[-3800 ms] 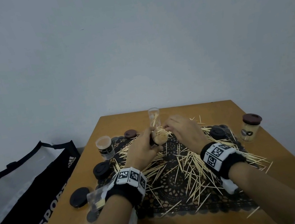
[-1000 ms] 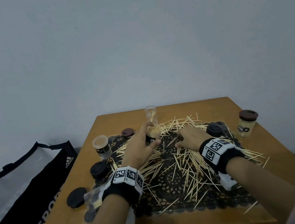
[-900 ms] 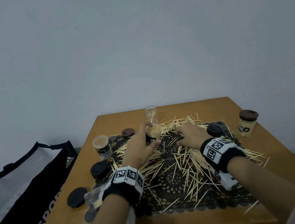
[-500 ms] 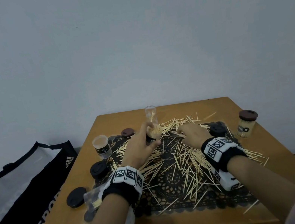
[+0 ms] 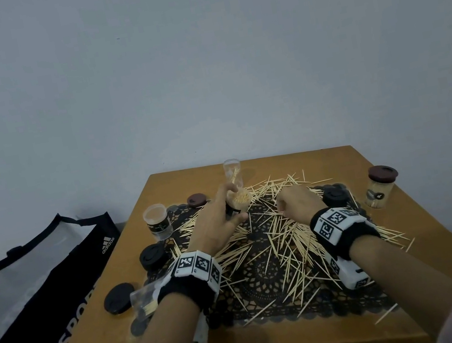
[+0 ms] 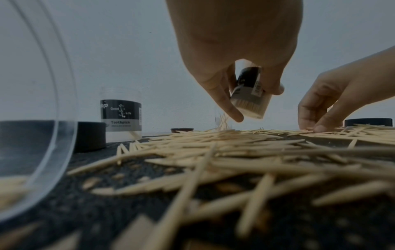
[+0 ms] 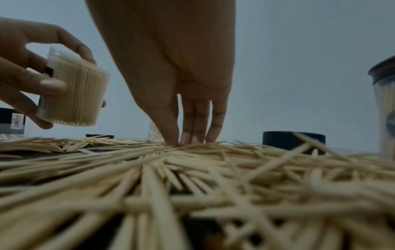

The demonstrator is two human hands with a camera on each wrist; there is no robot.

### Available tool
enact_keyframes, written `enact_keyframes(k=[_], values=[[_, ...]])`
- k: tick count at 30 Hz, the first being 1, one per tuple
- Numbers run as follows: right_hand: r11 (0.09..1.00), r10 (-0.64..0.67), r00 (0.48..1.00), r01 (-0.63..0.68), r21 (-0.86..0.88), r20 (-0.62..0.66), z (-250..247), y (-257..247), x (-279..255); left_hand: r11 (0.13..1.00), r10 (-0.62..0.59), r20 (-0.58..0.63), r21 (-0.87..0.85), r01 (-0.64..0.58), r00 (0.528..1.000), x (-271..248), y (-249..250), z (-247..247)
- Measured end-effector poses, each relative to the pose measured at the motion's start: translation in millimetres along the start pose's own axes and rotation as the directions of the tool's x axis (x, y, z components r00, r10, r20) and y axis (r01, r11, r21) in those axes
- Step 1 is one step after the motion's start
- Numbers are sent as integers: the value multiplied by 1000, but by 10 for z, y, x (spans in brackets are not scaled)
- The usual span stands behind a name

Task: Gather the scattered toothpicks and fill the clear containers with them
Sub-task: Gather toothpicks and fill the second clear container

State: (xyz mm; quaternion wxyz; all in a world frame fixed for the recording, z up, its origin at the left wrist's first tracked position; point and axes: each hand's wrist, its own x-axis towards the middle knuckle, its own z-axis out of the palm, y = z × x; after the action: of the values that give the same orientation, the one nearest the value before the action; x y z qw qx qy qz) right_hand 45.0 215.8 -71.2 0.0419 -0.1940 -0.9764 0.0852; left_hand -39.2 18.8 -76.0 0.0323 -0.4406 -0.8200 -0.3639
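Toothpicks (image 5: 288, 246) lie scattered over a black lace mat (image 5: 255, 275) on the wooden table. My left hand (image 5: 221, 220) grips a clear container (image 5: 238, 201) packed with toothpicks and holds it tilted above the mat; the left wrist view shows that container (image 6: 249, 99) between thumb and fingers. My right hand (image 5: 292, 202) is down on the pile just right of it. In the right wrist view its fingertips (image 7: 171, 137) and thumb meet on toothpicks (image 7: 149, 169), pinching them. A tall clear container (image 5: 232, 171) with a few toothpicks stands behind the held one.
A labelled clear container (image 5: 157, 221) stands at the mat's left, and another lies on its side (image 5: 142, 301) by my left wrist. Black lids (image 5: 151, 255), a brown lid (image 5: 196, 200) and a capped full jar (image 5: 378, 188) ring the mat. A black bag (image 5: 29, 296) sits left of the table.
My right hand has dropped back from beside the held container onto the pile. The left hand still holds the container in the same place.
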Motion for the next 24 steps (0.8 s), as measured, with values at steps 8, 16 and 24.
enact_keyframes(k=[8,16,24], values=[[992,-58,998,57,-116,-1,-14,-23,-35,1000,9,-1,-14,-9,1000,4,24,1],[983,-173,945,182,5,-279,-56,-97,-39,999,-5,18,-54,6,1000,36,-48,44],[818,-416,739,559,136,-530,-165,-217,-148,1000,-25,27,-4,25,999,60,-122,83]])
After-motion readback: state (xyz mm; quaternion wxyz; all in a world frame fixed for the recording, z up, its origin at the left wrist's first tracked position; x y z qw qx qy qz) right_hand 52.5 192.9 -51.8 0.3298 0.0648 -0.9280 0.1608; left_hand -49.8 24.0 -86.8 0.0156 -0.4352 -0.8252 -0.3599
